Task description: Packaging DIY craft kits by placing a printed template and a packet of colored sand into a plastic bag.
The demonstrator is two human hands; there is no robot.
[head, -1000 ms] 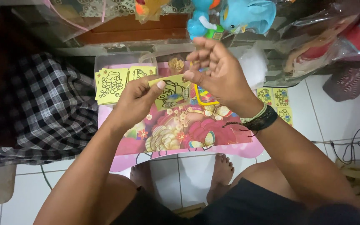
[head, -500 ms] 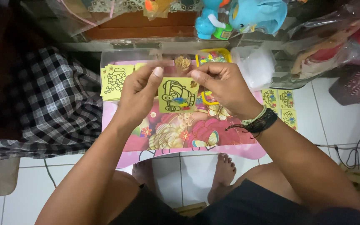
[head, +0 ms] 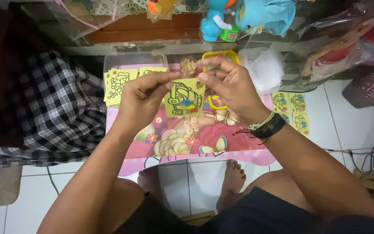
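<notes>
The yellow card [head: 183, 100] looks like thin matt paper. The pink table [head: 243, 147] is glossy printed plastic. Left lies soft checked cloth [head: 53, 108]; the white floor tiles [head: 356, 130] shine smooth. Far clear bags [head: 265, 69] look crinkly.

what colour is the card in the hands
Yellow card with a black car outline, partly coloured; head view.

Probably a home, maybe a small toy stall: white tiled floor [head: 35, 203], bare feet [head: 232, 182] under a low pink table [head: 247, 154] with flower print. At 12 o'clock, plush toys [head: 265, 15] in plastic bags; at 9 o'clock, checkered cloth [head: 53, 108].
</notes>
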